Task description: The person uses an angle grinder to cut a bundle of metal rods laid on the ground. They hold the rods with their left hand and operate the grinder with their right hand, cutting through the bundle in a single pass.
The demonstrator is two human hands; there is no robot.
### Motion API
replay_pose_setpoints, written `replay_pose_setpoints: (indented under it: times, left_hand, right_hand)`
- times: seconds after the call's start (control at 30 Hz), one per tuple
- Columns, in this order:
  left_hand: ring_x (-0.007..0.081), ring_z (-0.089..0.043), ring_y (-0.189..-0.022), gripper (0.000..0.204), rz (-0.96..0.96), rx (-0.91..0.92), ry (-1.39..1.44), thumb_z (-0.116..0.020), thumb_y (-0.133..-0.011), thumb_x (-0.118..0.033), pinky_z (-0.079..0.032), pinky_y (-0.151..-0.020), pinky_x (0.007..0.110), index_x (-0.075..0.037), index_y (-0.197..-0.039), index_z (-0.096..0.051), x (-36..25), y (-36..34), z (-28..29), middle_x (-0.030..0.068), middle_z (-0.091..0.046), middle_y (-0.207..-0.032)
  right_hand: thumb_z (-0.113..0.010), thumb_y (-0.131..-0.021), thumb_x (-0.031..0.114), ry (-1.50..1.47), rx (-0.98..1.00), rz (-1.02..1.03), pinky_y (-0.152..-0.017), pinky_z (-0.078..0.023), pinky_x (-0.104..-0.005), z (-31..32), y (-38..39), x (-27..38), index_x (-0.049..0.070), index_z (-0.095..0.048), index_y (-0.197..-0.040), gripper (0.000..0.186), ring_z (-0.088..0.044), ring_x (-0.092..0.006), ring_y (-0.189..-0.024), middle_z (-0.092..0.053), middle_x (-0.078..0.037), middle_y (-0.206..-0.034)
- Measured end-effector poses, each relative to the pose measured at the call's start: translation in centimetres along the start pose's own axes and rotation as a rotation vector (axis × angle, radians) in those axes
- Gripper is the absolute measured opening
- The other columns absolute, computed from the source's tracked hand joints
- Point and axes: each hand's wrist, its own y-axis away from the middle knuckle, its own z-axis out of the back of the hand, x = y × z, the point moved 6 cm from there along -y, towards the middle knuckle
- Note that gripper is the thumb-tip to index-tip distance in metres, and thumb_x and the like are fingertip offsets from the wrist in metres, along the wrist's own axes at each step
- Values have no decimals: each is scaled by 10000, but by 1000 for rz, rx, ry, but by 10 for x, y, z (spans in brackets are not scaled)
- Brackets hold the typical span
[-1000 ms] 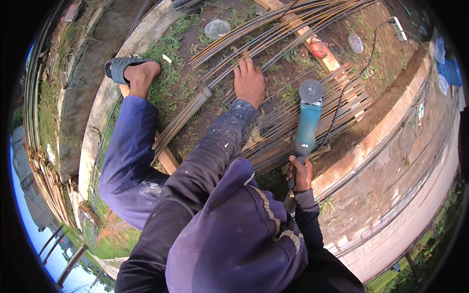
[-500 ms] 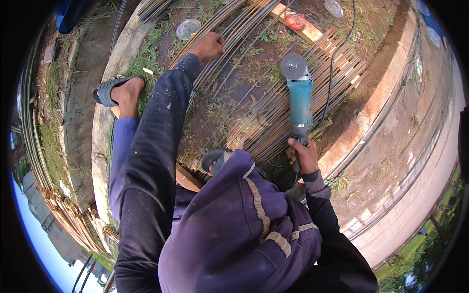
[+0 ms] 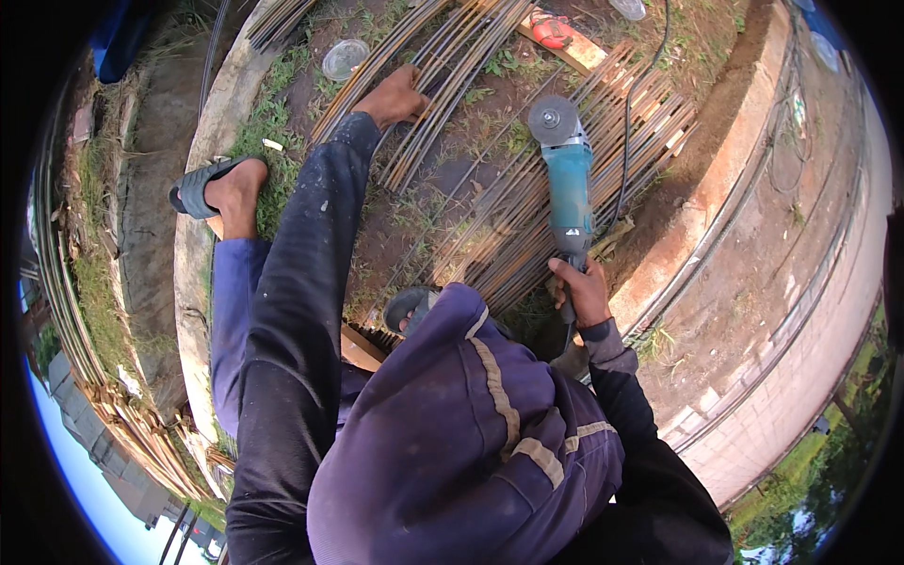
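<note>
My left hand (image 3: 391,97) is closed on a bundle of long steel bars (image 3: 469,68) near the top centre, its fingertips partly hidden among them. My right hand (image 3: 581,287) grips the dark rear handle of a teal angle grinder (image 3: 569,188), whose grey disc (image 3: 553,120) points up and away from me. The grinder lies over, or is held just above, a second spread of rusty bars (image 3: 631,141); I cannot tell whether it touches them.
A wooden plank (image 3: 589,54) carries a red object (image 3: 551,30). A black cord (image 3: 629,113) runs right of the grinder. A clear lid (image 3: 346,60) lies on grassy soil. Concrete edges (image 3: 202,122) curve along both sides. My sandalled foot (image 3: 229,188) is at left.
My left arm has reached forward and left, and its hand has closed on the upper bars. My right hand and grinder have shifted slightly upward in the picture as the view moved.
</note>
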Motion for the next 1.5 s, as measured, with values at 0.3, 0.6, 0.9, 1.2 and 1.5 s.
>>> replay_pose_setpoints:
  times: [0.3,0.6,0.9,1.2,1.5]
  left_hand:
    - [489,-534,-1125,473,-453,-422,-557,-611,-816,-52,-453,-946,508,13,-1246,-426,-20,22,-4,306,-586,-1145]
    - [373,-645,-956,358,-160,-525,-731,-615,-805,-130,-541,-804,468,74,-1088,-534,-20,41,-74,210,-617,-1031]
    - [463,-654,-928,435,-45,-317,-587,-646,-829,-256,-512,-854,506,119,-1029,-548,-9,16,-38,349,-643,-984]
    - [425,-647,-973,392,-70,-82,-644,-612,-826,-251,-496,-865,461,107,-986,-604,-120,79,14,310,-658,-990]
    - [412,-657,-962,377,-180,-180,-853,-577,-785,-150,-506,-842,460,132,-1034,-591,-241,135,65,294,-670,-961]
  right_hand:
    - [-737,-838,148,-5,-2,-8,-393,-415,-262,-2,2,1,34,-556,-850,214,-510,-105,-437,-525,-9,-583]
    - [-733,-840,192,-10,9,22,-389,-429,-276,-1,4,0,57,-553,-855,226,-514,-119,-425,-521,-14,-597]
    - [-737,-827,174,-96,-1,-27,-392,-415,-271,0,8,1,68,-538,-856,228,-493,-112,-433,-510,-1,-611]
    - [-739,-820,180,-81,-25,-47,-382,-411,-288,2,7,0,75,-535,-858,233,-485,-124,-423,-511,-11,-620]
    - [-727,-831,181,-43,1,-31,-371,-407,-293,0,0,-4,70,-530,-841,226,-482,-131,-407,-515,-14,-607]
